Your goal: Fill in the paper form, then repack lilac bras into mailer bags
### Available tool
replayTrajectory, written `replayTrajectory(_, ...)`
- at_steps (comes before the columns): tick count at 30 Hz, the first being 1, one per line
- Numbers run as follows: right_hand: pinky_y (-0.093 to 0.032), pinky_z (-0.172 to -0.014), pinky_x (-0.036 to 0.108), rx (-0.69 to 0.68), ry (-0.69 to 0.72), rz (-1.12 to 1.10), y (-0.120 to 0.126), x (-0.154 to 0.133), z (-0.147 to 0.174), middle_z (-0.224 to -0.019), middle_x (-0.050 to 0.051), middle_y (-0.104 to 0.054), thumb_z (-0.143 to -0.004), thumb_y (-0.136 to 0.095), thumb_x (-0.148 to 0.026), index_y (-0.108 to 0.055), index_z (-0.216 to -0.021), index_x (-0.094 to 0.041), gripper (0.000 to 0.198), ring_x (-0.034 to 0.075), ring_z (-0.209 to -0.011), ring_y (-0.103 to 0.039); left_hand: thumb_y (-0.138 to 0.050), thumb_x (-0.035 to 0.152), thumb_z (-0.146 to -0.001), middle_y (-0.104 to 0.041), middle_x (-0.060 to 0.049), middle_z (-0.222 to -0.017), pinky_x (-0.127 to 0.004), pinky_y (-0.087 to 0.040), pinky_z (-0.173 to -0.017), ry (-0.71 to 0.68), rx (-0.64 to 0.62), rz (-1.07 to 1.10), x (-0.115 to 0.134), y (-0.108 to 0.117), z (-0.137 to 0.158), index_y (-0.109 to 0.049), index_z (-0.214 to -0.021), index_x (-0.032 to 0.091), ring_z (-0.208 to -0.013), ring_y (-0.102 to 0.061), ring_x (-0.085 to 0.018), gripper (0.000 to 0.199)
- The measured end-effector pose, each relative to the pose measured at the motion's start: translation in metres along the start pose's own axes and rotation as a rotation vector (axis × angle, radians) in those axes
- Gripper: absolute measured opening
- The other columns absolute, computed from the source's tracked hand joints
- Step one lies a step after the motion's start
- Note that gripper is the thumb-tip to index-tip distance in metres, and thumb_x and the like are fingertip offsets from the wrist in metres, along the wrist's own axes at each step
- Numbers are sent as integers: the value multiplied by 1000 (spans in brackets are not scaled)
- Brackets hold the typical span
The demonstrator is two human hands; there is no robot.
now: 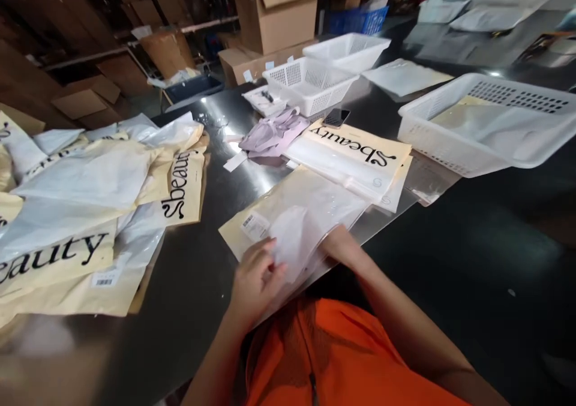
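Note:
A cream and clear plastic packaging bag (324, 196) with a small barcode label (255, 226) lies at the table's near edge. Something white and folded (290, 235) shows at its near part; whether it is inside cannot be made out. My left hand (256, 277) rests at the bag's left side, fingers curved, thumb and forefinger apart. At the near right edge of the bag is my right hand (338, 245), its fingers hidden by the plastic. Just beyond are cream bags printed "beauty" (360, 148) and a bundle of lilac cloth (274, 133) with a white tag.
Many similar printed bags (85, 184) are heaped on the left of the dark shiny table (189, 286). White perforated baskets stand at the back (310, 85) and right (450, 148), the right one holding a bag. A phone (336, 117) lies behind. Cardboard boxes (283, 22) stand beyond.

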State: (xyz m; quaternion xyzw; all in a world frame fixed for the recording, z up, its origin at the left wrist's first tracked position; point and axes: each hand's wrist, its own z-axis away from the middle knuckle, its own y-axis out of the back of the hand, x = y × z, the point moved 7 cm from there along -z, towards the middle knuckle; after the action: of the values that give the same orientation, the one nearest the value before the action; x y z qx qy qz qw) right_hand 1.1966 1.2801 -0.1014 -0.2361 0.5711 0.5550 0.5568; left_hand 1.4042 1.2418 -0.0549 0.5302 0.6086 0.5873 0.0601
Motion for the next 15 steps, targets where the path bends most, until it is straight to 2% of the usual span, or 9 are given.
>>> replayTrajectory(2,-44,-88,40,-6,-50,176,17,20,21,-80,9,-68,-90,-57,-30,-69,-75,-17,23,27,-88,-63,-48,44,-94,-68,-4,-75,-29,-48,-70,328,55,9,-31,14,29,-49,-61,21,-76,-64,-18,39)
replayTrajectory(4,-46,-72,34,-129,-97,228,15,37,46,-68,6,-65,-96,-46,-44,-68,-75,-17,40,21,-66,-61,-45,54,-93,-57,0,-56,-26,-39,-53,677,-71,137,-56,5,65,-51,-58,21,-55,-55,-15,48)
replayTrajectory(5,-45,-65,31,-236,-117,173,5,43,58,-64,5,-64,-97,-41,-51,-68,-77,-17,48,18,-60,-59,-43,59,-92,-57,0,-55,-25,-36,-49,812,-186,285,-61,-7,83,-54,-60,20,-51,-53,-14,51)
replayTrajectory(7,-43,-57,26,-475,-166,-54,-32,45,82,-60,3,-62,-96,-35,-63,-68,-80,-16,59,15,-54,-57,-45,65,-88,-60,-1,-57,-24,-31,-45,970,-352,655,-53,-36,107,-58,-68,18,-46,-52,-13,52)
replayTrajectory(9,-41,-52,23,-667,-196,-248,-77,36,103,-56,2,-58,-93,-33,-69,-66,-78,-15,65,13,-50,-54,-52,64,-85,-59,1,-55,-22,-28,-44,1019,-381,921,-38,-57,116,-57,-72,19,-42,-49,-11,48)
replayTrajectory(11,-37,-46,21,-770,-193,-379,-119,23,117,-53,0,-54,-91,-32,-74,-65,-74,-15,70,10,-45,-48,-58,61,-83,-53,4,-50,-22,-29,-44,991,-318,1015,-29,-67,114,-53,-70,19,-40,-45,-9,43)
replayTrajectory(13,-30,-41,20,-742,-187,-466,-146,12,120,-50,-2,-49,-86,-36,-78,-60,-64,-16,70,8,-41,-41,-60,59,-82,-51,4,-51,-22,-34,-45,947,-232,981,-26,-67,111,-52,-69,20,-44,-44,-10,42)
replayTrajectory(15,-25,-38,21,-616,-229,-545,-151,11,110,-46,-2,-44,-79,-45,-81,-51,-53,-17,69,7,-38,-36,-61,61,-80,-51,3,-54,-24,-39,-46,921,-140,904,-30,-59,112,-51,-67,22,-47,-45,-12,42)
